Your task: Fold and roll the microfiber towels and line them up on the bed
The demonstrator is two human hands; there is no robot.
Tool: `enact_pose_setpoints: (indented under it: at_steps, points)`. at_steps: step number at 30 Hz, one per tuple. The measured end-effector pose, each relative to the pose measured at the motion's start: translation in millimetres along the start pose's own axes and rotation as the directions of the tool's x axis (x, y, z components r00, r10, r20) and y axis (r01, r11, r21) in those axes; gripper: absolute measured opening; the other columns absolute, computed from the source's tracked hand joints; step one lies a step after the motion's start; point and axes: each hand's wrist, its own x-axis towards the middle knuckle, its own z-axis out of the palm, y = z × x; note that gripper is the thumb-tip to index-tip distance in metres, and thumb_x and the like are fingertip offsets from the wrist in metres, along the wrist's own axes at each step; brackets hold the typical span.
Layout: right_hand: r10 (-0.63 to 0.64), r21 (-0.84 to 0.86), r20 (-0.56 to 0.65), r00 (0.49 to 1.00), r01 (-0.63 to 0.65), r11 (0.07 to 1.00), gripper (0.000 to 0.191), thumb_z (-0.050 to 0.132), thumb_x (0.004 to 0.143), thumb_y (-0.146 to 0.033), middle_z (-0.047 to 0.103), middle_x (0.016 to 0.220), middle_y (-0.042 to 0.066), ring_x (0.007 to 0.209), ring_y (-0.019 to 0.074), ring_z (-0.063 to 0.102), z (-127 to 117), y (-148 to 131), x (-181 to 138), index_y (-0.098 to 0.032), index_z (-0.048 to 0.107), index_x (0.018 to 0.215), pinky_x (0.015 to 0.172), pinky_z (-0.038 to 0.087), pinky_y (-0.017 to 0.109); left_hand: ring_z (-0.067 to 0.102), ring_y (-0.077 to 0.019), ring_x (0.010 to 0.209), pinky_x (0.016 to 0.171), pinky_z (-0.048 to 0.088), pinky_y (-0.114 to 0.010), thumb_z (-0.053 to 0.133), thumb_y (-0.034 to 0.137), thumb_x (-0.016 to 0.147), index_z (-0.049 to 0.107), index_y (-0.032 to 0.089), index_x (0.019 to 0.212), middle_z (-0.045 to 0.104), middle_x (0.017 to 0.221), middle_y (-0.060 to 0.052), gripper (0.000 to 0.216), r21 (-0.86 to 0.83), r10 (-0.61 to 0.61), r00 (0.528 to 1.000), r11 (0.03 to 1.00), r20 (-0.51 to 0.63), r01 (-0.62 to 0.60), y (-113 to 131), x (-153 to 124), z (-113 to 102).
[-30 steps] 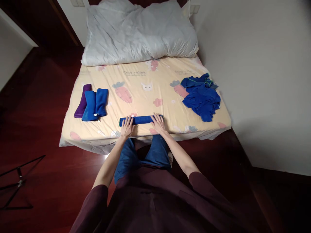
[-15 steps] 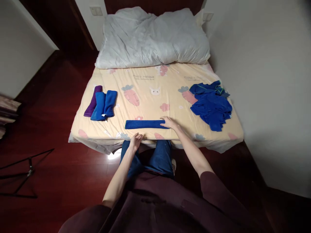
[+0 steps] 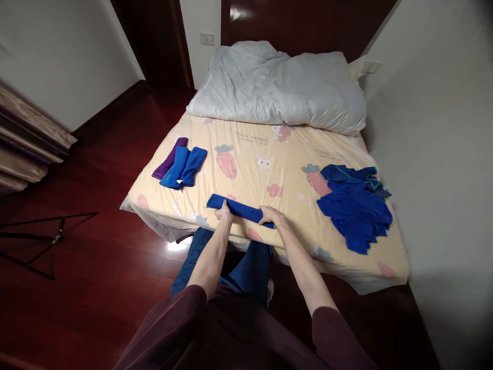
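Observation:
A dark blue towel (image 3: 241, 209), folded into a long narrow strip, lies near the front edge of the bed (image 3: 269, 180). My left hand (image 3: 224, 211) grips it near its left end, fingers closed over the cloth. At the strip's right end my right hand (image 3: 269, 215) is closed on it too. Three rolled towels (image 3: 180, 164), one purple and two blue, lie side by side at the bed's left. A heap of loose blue towels (image 3: 354, 205) sits at the right side.
A grey-white duvet (image 3: 281, 87) is bunched at the head of the bed. A white wall runs close along the bed's right side. Dark red wooden floor lies to the left, with a thin black stand (image 3: 46, 236) on it.
My left hand, which had left the strip half a second ago, is back on it and gripping its left part. The view has swung left, so the bed now appears skewed.

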Motion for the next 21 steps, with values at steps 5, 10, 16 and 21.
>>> enact_pose_setpoints:
  at_steps: [5,10,16,21]
  points:
    - [0.059,0.072,0.041,0.997,-0.062,0.995,0.059,0.086,0.059,-0.021,0.077,0.104,0.012,0.089,0.0256,0.074,2.6,-13.3,-14.0,-0.017,0.070,0.116,0.066,0.052,0.027,0.066,-0.0206,0.087,0.076,0.054,-0.030,0.072,0.024,0.072,0.052,0.021,0.084,0.062,0.080,-0.004,0.023,-0.099,-0.035,0.999,0.995,-0.021,0.033,20.6,-3.0,7.1]
    - [0.132,0.271,0.033,0.991,-0.136,0.953,0.041,0.084,0.064,-0.026,0.078,0.092,0.010,0.079,0.0218,0.072,10.4,-31.2,-29.2,-0.014,0.072,0.101,0.061,0.046,0.024,0.057,-0.0127,0.065,0.065,0.050,-0.025,0.068,0.019,0.065,0.055,0.017,0.075,0.058,0.067,0.002,0.017,-0.139,-0.001,0.963,0.989,0.269,0.040,62.9,-6.2,3.1]
    - [0.086,0.624,-0.252,0.964,0.094,0.776,0.032,0.080,0.070,-0.022,0.079,0.094,0.011,0.085,0.0236,0.074,21.4,-97.0,-11.2,-0.011,0.072,0.099,0.067,0.054,0.026,0.064,-0.0147,0.072,0.073,0.053,-0.027,0.073,0.013,0.058,0.066,0.014,0.084,0.070,0.077,-0.001,0.026,-0.152,0.163,0.802,0.984,0.575,-0.091,156.0,-12.9,5.6]
    - [0.098,0.646,-0.399,0.912,0.203,0.736,0.034,0.079,0.079,-0.027,0.077,0.096,0.010,0.083,0.0237,0.073,-1.5,-181.6,34.7,-0.007,0.071,0.106,0.068,0.060,0.031,0.073,-0.0280,0.097,0.092,0.057,-0.044,0.085,0.037,0.069,0.070,0.011,0.100,0.077,0.100,-0.014,0.043,-0.125,0.292,0.413,0.914,0.863,-0.385,241.4,-34.3,-14.4]
